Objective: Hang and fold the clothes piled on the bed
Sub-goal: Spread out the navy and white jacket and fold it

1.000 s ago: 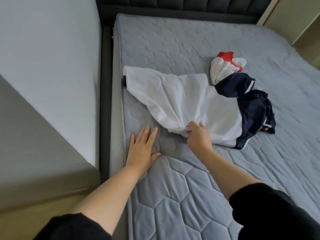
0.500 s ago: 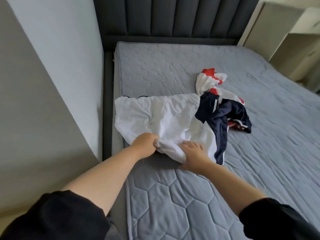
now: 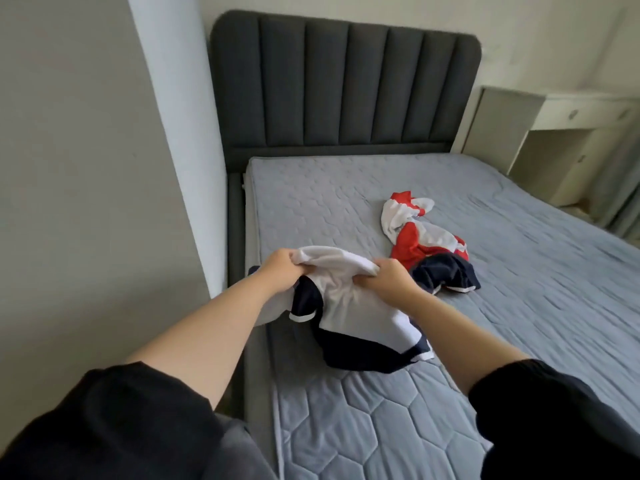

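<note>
Left hand point(image 3: 280, 271) & right hand point(image 3: 388, 282), grips pinching bunched top edge of shirt point(image 3: 349, 306), are holding it up w/ lower end trailing on bed point(image 3: 519, 306), prob. to shake it flat for folding; other clothes point(image 3: 415, 233) are lying beyond.

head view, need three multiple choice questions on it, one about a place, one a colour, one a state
1. Where does the red and white garment lie?
A. in a laundry basket
B. on the mattress
C. on a hanger

2. Which colour goes with white on the white shirt?
A. green
B. yellow
C. navy

3. How is the white shirt held?
A. by the left grip and the right grip together
B. by one grip alone
C. by nothing; it lies spread flat

Answers:
1 B: it lies crumpled on the grey quilted surface.
2 C: its sleeve and lower edge are dark navy.
3 A: fingers of both curl round its bunched upper edge.
</note>
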Motion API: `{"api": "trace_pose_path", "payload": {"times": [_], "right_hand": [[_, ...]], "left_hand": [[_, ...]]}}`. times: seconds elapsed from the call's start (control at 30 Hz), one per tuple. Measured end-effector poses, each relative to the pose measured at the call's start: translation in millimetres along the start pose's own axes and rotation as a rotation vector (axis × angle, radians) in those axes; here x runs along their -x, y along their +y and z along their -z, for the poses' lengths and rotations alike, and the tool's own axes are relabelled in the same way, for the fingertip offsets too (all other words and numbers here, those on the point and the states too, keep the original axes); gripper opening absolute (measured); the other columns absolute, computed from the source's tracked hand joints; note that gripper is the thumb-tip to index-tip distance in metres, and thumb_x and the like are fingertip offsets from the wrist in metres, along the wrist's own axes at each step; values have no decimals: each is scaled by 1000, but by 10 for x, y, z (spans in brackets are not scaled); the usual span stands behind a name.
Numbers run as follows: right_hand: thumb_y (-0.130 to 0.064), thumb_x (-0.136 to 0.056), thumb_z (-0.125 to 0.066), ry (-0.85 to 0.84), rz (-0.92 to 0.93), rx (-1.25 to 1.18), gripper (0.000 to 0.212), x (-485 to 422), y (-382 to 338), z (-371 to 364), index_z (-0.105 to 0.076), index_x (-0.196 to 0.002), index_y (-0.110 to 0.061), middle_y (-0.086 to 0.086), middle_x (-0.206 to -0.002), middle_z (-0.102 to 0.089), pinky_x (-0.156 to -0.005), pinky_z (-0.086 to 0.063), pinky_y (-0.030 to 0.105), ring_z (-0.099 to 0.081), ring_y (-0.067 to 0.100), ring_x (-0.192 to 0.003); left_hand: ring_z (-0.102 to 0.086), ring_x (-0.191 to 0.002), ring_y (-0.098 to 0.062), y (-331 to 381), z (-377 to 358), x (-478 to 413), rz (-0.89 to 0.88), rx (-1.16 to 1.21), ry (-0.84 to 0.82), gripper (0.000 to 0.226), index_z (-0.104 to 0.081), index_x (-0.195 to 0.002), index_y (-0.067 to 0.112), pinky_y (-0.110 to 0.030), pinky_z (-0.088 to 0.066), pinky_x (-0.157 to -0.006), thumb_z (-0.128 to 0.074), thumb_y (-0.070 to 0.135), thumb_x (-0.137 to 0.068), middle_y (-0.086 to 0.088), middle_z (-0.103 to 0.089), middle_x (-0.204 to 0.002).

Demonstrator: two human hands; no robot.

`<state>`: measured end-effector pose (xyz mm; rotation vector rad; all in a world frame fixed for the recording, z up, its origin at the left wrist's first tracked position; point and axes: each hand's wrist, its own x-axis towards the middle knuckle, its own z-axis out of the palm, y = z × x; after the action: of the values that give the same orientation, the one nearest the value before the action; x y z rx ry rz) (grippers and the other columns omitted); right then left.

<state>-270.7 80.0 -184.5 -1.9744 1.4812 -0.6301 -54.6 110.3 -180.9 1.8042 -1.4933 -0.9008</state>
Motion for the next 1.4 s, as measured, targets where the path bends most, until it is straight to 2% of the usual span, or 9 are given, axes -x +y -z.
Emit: {"api": "trace_pose_path", "payload": {"times": [0.13,0.3,0.57,0.67,0.8,0.93,1.1,1.27,1.4], "right_hand": [[-34,-83,-69,110,-3,-170,29,163,-460,275,-55,-72,-10,-2,-62,-49,-54,-34,25,-45,12,-61],[-43,-85,-66,240,37,-232,30,357,-904,636,-57,-69,-19,-6,-60,-55,-48,-35,23,-50,10,-57],[-40,-86,-64,411,245,-144,35,525,-1292,778,-50,-113,-24,-14,-97,-53,-69,-37,20,-52,4,-87],[-46,-92,-53,260,322,-153,37,638,-1424,731,-52,-120,-22,-11,-114,-52,-85,-32,12,-49,6,-107],[-47,-76,-69,-12,290,-210,45,724,-1658,656,-53,-113,-27,-14,-98,-62,-62,-43,8,-61,-2,-88],[-12,-82,-63,261,324,9,10,560,-1807,671,-66,-86,-3,5,-72,-62,-54,-36,19,-56,17,-70],[-10,-82,-58,478,260,-315,21,344,-2298,1243,-55,-69,6,7,-62,-47,-55,-35,26,-43,14,-61],[-9,-76,-59,433,399,-217,14,278,-2964,1442,-63,-70,3,6,-58,-53,-50,-39,23,-48,14,-53],[-12,-75,-67,464,392,-363,8,291,-3350,1659,-67,-69,-15,0,-61,-64,-51,-49,21,-59,12,-55]], "left_hand": [[-59,-80,-4,395,228,316,-42,178,81,12,-64,-98,24,-18,-43,-64,-63,33,-91,7,-65,-90],[-63,-101,-27,871,492,675,-33,414,123,39,-61,-118,8,-40,-49,-96,-61,36,-92,-12,-66,-108],[-63,-87,-21,1439,842,1004,-79,861,64,32,-57,-116,5,-27,-52,-71,-55,29,-96,-10,-66,-103],[-59,-100,-26,1501,972,985,-118,1029,36,41,-51,-126,-3,-31,-50,-80,-49,27,-99,-20,-60,-120],[-58,-108,-26,1491,1173,896,-110,1110,97,38,-53,-118,-1,-35,-45,-95,-48,31,-99,-19,-58,-122],[-62,-106,-25,1389,1429,856,-70,950,199,47,-55,-125,0,-36,-49,-95,-54,36,-95,-14,-61,-120],[-61,-104,-23,1426,1803,949,-258,-25,478,30,-63,-112,11,-31,-48,-90,-59,27,-87,-5,-66,-107],[-52,-120,-8,1916,2040,1198,-553,200,-30,55,-47,-134,28,-32,-42,-99,-53,54,-86,5,-56,-130],[-60,-111,-13,2197,2165,1240,-602,64,153,53,-47,-130,26,-34,-47,-98,-71,32,-84,1,-62,-120]]}}
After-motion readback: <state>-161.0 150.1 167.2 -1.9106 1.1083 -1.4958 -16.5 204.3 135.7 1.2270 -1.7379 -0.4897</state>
